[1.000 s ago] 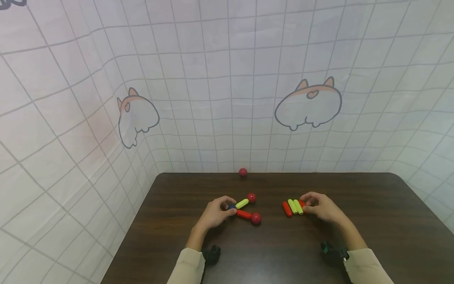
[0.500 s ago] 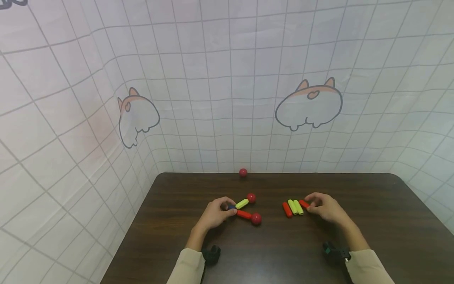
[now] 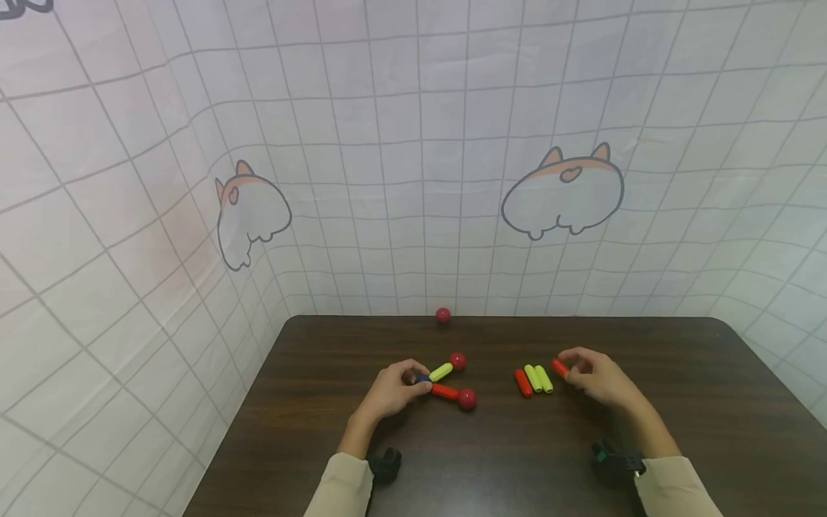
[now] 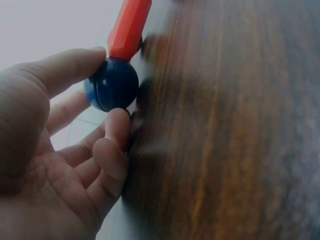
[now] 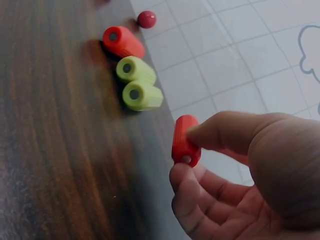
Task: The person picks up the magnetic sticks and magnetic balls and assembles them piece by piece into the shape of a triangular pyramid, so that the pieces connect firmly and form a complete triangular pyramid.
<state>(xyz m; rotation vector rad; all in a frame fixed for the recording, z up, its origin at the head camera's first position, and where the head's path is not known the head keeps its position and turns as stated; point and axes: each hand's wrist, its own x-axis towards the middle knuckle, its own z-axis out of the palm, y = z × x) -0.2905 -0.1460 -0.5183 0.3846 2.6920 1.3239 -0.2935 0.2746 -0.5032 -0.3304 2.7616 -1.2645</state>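
Observation:
My left hand (image 3: 390, 389) pinches a dark blue ball (image 4: 114, 85) between thumb and fingers, low over the table. From this ball run a red rod (image 3: 445, 390) and a yellow-green rod (image 3: 441, 371), each ending in a red ball, the nearer one (image 3: 467, 399) and the farther one (image 3: 457, 360). My right hand (image 3: 597, 375) pinches a short red rod (image 5: 186, 141), whose end shows a round metal dot. To its left, two yellow-green rods (image 5: 141, 95) and another red rod (image 3: 523, 383) lie side by side.
A single red ball (image 3: 442, 315) sits at the far edge of the dark wooden table (image 3: 491, 459). Behind it hangs a white gridded cloth (image 3: 400, 179) with animal drawings, which also runs along the left side.
My right hand has drawn the red rod rightward, away from the row of rods it lay beside. My left hand has stayed on the blue ball.

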